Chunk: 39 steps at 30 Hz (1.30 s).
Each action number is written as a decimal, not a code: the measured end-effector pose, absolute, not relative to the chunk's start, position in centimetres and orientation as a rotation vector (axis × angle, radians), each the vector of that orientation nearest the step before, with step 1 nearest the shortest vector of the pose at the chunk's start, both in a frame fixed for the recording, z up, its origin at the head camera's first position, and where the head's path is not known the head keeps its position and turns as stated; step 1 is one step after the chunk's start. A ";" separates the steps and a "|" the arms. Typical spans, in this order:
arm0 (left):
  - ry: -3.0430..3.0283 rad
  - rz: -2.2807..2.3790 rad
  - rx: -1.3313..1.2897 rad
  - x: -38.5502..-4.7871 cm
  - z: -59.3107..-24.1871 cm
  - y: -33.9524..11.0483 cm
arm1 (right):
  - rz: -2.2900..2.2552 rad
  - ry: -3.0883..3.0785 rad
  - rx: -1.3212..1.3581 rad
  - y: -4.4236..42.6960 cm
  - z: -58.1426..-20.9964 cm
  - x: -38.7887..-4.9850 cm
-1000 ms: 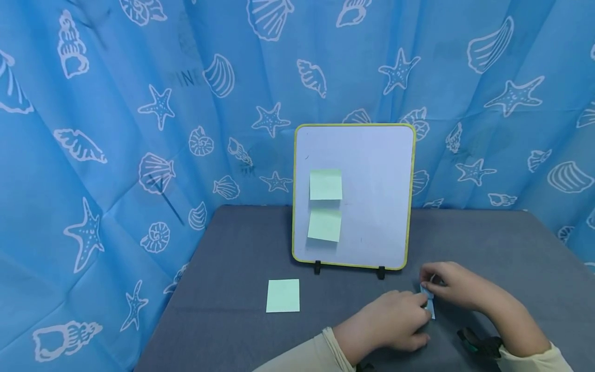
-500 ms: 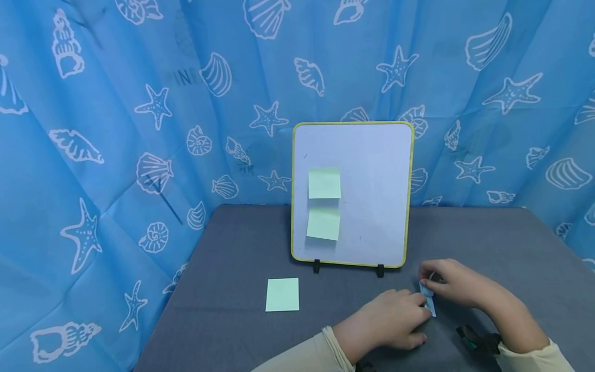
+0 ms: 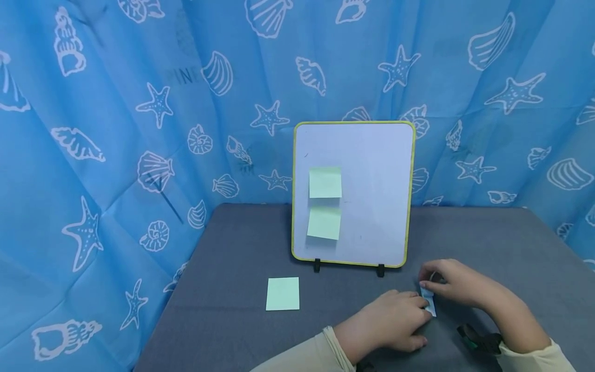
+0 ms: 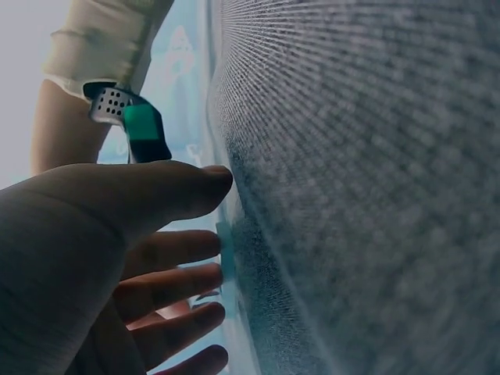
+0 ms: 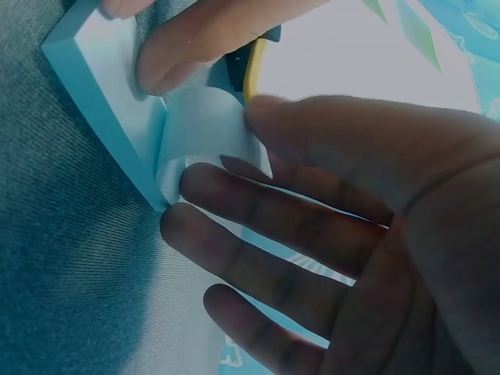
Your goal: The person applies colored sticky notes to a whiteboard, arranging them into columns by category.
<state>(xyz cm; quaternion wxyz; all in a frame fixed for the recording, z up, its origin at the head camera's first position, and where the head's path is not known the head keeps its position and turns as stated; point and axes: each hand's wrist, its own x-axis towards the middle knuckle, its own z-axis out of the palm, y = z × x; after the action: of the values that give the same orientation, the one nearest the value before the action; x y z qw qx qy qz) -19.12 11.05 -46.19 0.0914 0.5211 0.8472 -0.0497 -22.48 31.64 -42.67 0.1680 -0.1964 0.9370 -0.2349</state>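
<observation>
Right fingers pinch a curled sheet; spread left fingers touch its pad.

From my head, the view looks forward and down from well back, taking in the desk, whiteboard, my left hand and right hand. My left wrist view's super close, tipped sideways, skimming low along the desk; the right one's right up on the note pad, sharing that and some whiteboard with the head view.
</observation>
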 end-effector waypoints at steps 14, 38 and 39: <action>2.520 -0.096 1.553 -19.3 -46.0 10.7 | -0.721 2.688 -0.649 32.2 -42.4 -22.2; 2.534 -0.077 1.493 -19.0 -46.1 11.0 | -0.707 2.764 -0.612 33.0 -41.5 -21.8; 2.533 -0.074 1.490 -19.0 -46.0 11.0 | -0.702 2.775 -0.609 33.0 -41.5 -21.8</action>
<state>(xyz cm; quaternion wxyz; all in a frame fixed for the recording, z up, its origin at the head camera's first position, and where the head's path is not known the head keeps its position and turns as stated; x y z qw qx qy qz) -19.02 11.03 -46.03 0.1010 0.5042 0.8573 -0.0251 -21.83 32.99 -41.46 0.1075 -0.2069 0.9427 -0.2386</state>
